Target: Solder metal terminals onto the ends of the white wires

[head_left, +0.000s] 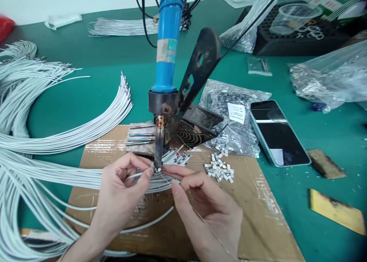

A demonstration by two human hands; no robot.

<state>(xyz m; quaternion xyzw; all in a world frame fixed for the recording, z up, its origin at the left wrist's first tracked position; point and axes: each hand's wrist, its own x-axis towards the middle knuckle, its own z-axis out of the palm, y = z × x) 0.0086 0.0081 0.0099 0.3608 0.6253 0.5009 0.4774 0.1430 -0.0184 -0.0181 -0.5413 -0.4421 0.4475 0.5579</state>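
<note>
A blue-handled soldering iron (168,36) is clamped upright in a black metal bracket (200,59), its tip pointing down. Just left of that tip, my left hand (120,189) pinches the end of a white cable (133,175). My right hand (209,204) grips a thin solder wire (165,178), whose end reaches the cable end under the tip. A tiny pale piece shows at this meeting point, too small to make out. Behind my fingers lies a bundle of white cables (160,187) with small connector ends. All of this is over a cardboard sheet (252,208).
A pile of small white connectors (219,166) lies right of the iron, before a plastic bag (235,116) of parts. Farther right are a phone (279,134) and a yellow sponge (336,212). Curved white cable bundles (71,139) fill the left side. A solder coil (189,132) sits behind the iron.
</note>
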